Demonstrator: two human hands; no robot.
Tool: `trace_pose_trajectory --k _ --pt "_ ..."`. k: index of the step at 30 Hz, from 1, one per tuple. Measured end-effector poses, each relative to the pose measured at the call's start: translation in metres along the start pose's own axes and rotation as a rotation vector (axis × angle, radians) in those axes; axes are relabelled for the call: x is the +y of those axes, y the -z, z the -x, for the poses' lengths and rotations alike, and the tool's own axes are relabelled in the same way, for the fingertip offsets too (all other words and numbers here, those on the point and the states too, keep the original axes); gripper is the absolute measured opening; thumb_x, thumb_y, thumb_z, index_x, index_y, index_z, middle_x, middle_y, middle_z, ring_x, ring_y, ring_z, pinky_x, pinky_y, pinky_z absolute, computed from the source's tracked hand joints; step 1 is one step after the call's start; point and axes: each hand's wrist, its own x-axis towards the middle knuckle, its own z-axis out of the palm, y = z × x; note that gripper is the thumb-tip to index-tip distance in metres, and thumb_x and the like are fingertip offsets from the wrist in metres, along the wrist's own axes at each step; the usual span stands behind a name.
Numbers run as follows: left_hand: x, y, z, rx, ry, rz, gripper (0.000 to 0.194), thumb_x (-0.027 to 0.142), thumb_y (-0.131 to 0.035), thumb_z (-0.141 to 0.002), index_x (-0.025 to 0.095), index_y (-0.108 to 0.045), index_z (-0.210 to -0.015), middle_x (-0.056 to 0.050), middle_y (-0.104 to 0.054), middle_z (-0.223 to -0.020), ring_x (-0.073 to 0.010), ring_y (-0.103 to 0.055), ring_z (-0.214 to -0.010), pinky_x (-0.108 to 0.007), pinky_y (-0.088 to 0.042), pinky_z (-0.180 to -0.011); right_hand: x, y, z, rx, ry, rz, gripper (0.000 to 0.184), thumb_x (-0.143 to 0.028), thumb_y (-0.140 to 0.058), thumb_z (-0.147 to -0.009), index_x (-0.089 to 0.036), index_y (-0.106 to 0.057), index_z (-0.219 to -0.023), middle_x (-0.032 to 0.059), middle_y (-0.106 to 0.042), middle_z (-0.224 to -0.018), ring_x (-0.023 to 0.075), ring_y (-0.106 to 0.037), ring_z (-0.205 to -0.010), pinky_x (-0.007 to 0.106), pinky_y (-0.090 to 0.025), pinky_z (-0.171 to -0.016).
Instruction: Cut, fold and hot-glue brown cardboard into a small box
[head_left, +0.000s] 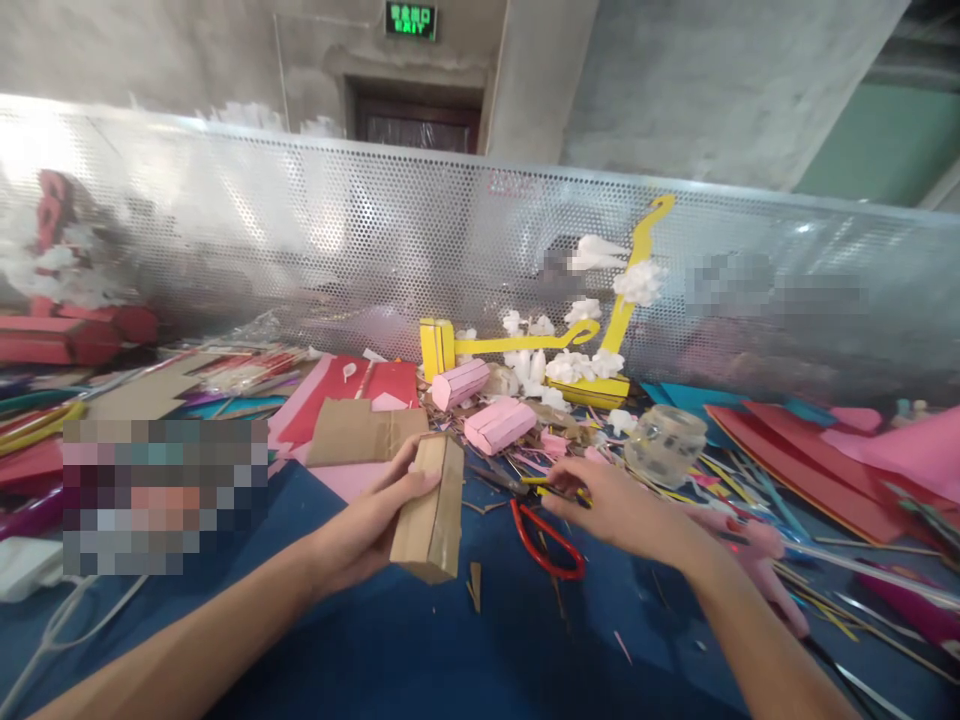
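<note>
My left hand (367,525) is wrapped round a brown cardboard block (431,510), held upright above the blue table cover (375,640). My right hand (611,505) lies palm down to the right, its fingertips on a yellow strip (551,487) among scraps, just above red-handled scissors (547,545). The fingers are curled slightly; whether they pinch the strip is unclear. Two pink foam blocks (499,425) lie just beyond both hands.
A perforated metal screen (300,250) walls off the back of the table. A yellow foam model with white puffs (592,340) leans on it. A clear tape roll (664,445), flat cardboard (360,430), red and pink sheets (825,450) and sticks litter the surface.
</note>
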Motion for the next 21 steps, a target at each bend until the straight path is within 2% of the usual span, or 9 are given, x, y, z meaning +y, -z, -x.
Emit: trace_pose_trajectory --k 3,6,8,10,13,15,17,19,21 --pt "0.0 0.005 -0.003 -0.003 0.029 0.044 0.078 0.047 -0.082 -0.08 0.025 -0.05 -0.147 -0.005 -0.071 -0.088 -0.0203 -0.07 -0.077 -0.032 -0.057 -0.072 0.007 -0.005 0.007 -0.101 -0.022 0.079 0.029 -0.04 -0.084 -0.078 -0.025 -0.072 -0.099 0.0066 -0.078 -0.098 0.0297 -0.074 -0.086 0.036 -0.057 -0.069" --pt "0.002 0.008 -0.005 -0.154 0.012 0.086 0.056 0.051 -0.08 -0.081 0.015 -0.068 -0.121 -0.007 -0.069 -0.082 -0.0191 -0.066 -0.072 -0.03 -0.058 -0.064 0.002 -0.014 0.008 -0.12 -0.042 0.113 0.025 -0.029 -0.082 -0.076 -0.024 -0.072 -0.098 0.008 -0.075 -0.101 0.0307 -0.072 -0.092 0.037 -0.057 -0.074" --pt "0.004 0.008 -0.005 -0.241 -0.034 0.14 0.05 0.049 -0.08 -0.081 0.014 -0.071 -0.114 -0.007 -0.069 -0.09 -0.0163 -0.064 -0.07 -0.028 -0.058 -0.058 -0.001 -0.012 0.007 -0.143 -0.045 0.104 0.03 -0.025 -0.078 -0.077 -0.024 -0.073 -0.106 0.0072 -0.074 -0.103 0.028 -0.072 -0.089 0.035 -0.056 -0.075" --pt "0.006 0.009 -0.005 -0.306 -0.077 0.202 0.046 0.045 -0.08 -0.082 0.015 -0.071 -0.116 -0.006 -0.069 -0.1 -0.0128 -0.062 -0.067 -0.024 -0.058 -0.053 -0.001 -0.004 0.007 -0.165 -0.068 0.085 0.038 -0.026 -0.076 -0.078 -0.024 -0.073 -0.116 0.0079 -0.074 -0.108 0.0275 -0.072 -0.092 0.035 -0.056 -0.078" --pt "0.009 0.01 -0.003 -0.368 -0.088 0.269 0.045 0.043 -0.077 -0.087 0.014 -0.07 -0.121 -0.004 -0.068 -0.103 -0.0096 -0.06 -0.065 -0.021 -0.058 -0.051 0.003 0.011 0.007 -0.13 -0.096 0.012 0.049 -0.036 -0.077 -0.081 -0.022 -0.068 -0.127 0.0127 -0.07 -0.126 0.0335 -0.069 -0.112 0.041 -0.055 -0.092" --pt "0.01 0.011 -0.002 -0.385 -0.091 0.295 0.047 0.043 -0.076 -0.088 0.014 -0.069 -0.125 -0.005 -0.068 -0.104 -0.0089 -0.06 -0.064 -0.02 -0.059 -0.051 0.007 0.015 0.005 -0.064 -0.092 -0.139 0.059 -0.045 -0.079 -0.081 -0.022 -0.063 -0.133 0.0142 -0.067 -0.134 0.0351 -0.066 -0.119 0.043 -0.054 -0.097" --pt "0.01 0.012 -0.002 -0.397 -0.097 0.314 0.049 0.043 -0.075 -0.089 0.014 -0.068 -0.127 -0.005 -0.069 -0.105 -0.0085 -0.06 -0.064 -0.02 -0.06 -0.052 0.006 0.01 0.0 0.014 -0.075 -0.402 0.059 -0.051 -0.08 -0.081 -0.023 -0.062 -0.129 0.0122 -0.07 -0.123 0.0312 -0.069 -0.108 0.041 -0.056 -0.091" --pt "0.01 0.013 -0.001 -0.412 -0.101 0.325 0.049 0.043 -0.075 -0.09 0.013 -0.068 -0.127 -0.006 -0.07 -0.107 -0.0088 -0.061 -0.064 -0.02 -0.061 -0.053 -0.001 -0.003 -0.006 0.123 -0.046 -0.673 0.047 -0.05 -0.084 -0.077 -0.023 -0.065 -0.111 0.0069 -0.072 -0.1 0.0259 -0.069 -0.09 0.037 -0.057 -0.081" --pt "0.009 0.013 -0.002 -0.432 -0.099 0.323 0.045 0.043 -0.074 -0.091 0.013 -0.069 -0.125 -0.008 -0.071 -0.109 -0.0103 -0.063 -0.067 -0.023 -0.063 -0.056 -0.014 -0.021 -0.011 0.193 -0.041 -0.732 0.046 -0.048 -0.088 -0.072 -0.025 -0.062 -0.103 0.003 -0.069 -0.09 0.023 -0.067 -0.084 0.035 -0.057 -0.078"
